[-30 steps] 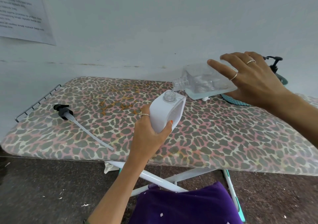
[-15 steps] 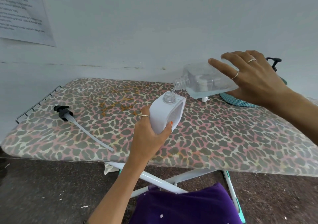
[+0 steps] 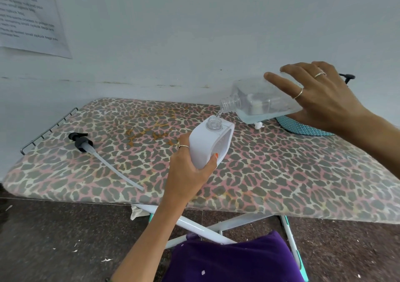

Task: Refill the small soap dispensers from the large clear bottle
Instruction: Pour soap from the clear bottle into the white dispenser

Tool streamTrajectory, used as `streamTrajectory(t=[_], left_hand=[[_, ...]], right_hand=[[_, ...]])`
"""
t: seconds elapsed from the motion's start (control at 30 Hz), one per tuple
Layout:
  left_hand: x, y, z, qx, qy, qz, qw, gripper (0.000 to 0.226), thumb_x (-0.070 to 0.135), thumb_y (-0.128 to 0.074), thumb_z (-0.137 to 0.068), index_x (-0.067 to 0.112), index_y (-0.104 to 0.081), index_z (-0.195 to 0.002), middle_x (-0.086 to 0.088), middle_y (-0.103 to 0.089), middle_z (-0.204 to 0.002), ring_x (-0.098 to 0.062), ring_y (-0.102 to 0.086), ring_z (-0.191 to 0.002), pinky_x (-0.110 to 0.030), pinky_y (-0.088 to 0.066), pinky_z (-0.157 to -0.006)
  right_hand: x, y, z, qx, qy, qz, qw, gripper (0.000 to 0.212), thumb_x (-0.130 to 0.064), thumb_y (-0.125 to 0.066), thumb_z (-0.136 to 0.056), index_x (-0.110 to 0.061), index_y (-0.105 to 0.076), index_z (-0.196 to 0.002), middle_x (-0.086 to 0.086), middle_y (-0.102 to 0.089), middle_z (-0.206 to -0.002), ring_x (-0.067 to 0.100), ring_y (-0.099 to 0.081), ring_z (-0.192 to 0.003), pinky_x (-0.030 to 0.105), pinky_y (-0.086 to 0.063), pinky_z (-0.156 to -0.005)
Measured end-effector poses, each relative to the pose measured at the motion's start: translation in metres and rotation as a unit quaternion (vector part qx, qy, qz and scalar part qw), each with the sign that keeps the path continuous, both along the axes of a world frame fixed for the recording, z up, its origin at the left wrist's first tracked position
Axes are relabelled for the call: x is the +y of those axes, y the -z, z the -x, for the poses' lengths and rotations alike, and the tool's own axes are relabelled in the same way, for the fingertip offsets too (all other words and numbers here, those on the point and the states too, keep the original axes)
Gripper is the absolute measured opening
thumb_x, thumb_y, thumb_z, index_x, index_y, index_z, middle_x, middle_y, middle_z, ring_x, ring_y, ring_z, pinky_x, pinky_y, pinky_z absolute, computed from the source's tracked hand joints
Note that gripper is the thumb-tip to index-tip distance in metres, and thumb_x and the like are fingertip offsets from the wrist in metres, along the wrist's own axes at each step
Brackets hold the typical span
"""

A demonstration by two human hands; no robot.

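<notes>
Head view, left hand (image 3: pixel 190 173) gripping tilted white dispenser (image 3: pixel 208 144), right hand (image 3: pixel 320 99) clasping tipped clear bottle (image 3: pixel 257 101)

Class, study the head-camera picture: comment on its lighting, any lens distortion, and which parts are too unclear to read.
Head view: the light is soft and even, with no hard shadows on the ironing board. The wide-angle lens makes the board's near edge look bowed. The paper notice on the wall is too blurred to read. The large clear bottle is see-through, so its outline is faint against the pale wall.
</notes>
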State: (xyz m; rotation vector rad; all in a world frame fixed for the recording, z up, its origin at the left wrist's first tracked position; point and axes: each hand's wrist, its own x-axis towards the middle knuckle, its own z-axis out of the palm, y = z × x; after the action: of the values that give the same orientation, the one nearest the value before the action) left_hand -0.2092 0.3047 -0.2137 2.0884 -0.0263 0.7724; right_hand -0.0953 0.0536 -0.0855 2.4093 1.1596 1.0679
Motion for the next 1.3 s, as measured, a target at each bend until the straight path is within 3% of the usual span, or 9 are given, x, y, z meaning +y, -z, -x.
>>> streamTrajectory(t=[0.47,1.03,1.3], left_hand=[[-0.0003,-0.0007,0.0010,0.004,0.000,0.004,1.000,0.061,0.033,-0.075,-0.077,0.011,-0.043,-0.123,0.003,-0.056,-0.106,-0.011,-0.058,-0.086,-0.004,-0.047,-0.063],[-0.0007,-0.0016,0.0016,0.001,0.000,0.004,1.000,0.059,0.031,-0.075,-0.076,0.010,-0.043,-0.122,0.005,-0.053,-0.104,-0.010,-0.055,-0.085,-0.001,-0.044,-0.061],[0.0005,0.0003,0.0002,-0.002,0.004,0.004,1.000,0.060,0.032,-0.075,-0.077,0.010,-0.044,-0.123,0.001,-0.057,-0.106,-0.012,-0.058,-0.087,-0.006,-0.049,-0.063]], right_hand=[[0.0001,-0.0028,0.0004,0.000,0.012,0.010,1.000,0.101,-0.018,-0.088,-0.060,-0.017,-0.030,-0.144,0.028,-0.052,-0.125,0.046,-0.055,-0.108,0.060,-0.041,-0.088],[-0.0011,-0.0071,0.0011,-0.007,0.008,0.010,1.000,0.098,-0.017,-0.086,-0.062,-0.017,-0.030,-0.143,0.029,-0.052,-0.124,0.047,-0.055,-0.108,0.060,-0.041,-0.087],[-0.0017,-0.0083,0.0014,-0.002,0.011,0.014,1.000,0.100,-0.017,-0.086,-0.062,-0.017,-0.029,-0.144,0.029,-0.051,-0.125,0.047,-0.054,-0.109,0.061,-0.041,-0.087]])
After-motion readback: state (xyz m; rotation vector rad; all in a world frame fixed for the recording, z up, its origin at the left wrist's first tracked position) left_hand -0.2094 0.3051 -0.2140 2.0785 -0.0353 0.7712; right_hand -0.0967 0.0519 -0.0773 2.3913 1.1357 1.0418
